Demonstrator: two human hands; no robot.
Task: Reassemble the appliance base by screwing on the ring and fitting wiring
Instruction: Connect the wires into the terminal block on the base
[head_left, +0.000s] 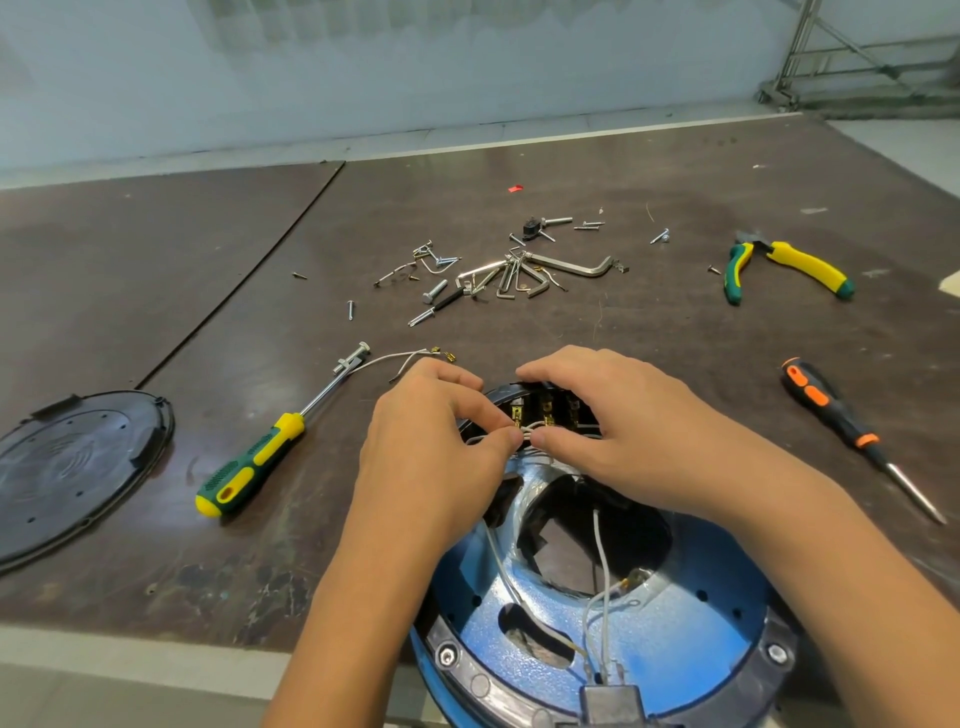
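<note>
Pinches white wires (531, 434) at brass terminals (545, 413) with left hand (431, 447) and right hand (618, 436); could bend one if forced.

The green screwdriver (249, 462) lies left of my left hand (431, 447), the orange screwdriver (818, 397) right of my right hand (613, 421); ahead, bare surface (675, 332) reaches scattered screws (435, 292).

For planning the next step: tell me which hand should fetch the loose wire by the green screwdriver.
Left, probably: both hands pinch base wires, but the loose wire lies just beyond the left hand, farther from the right hand.
</note>
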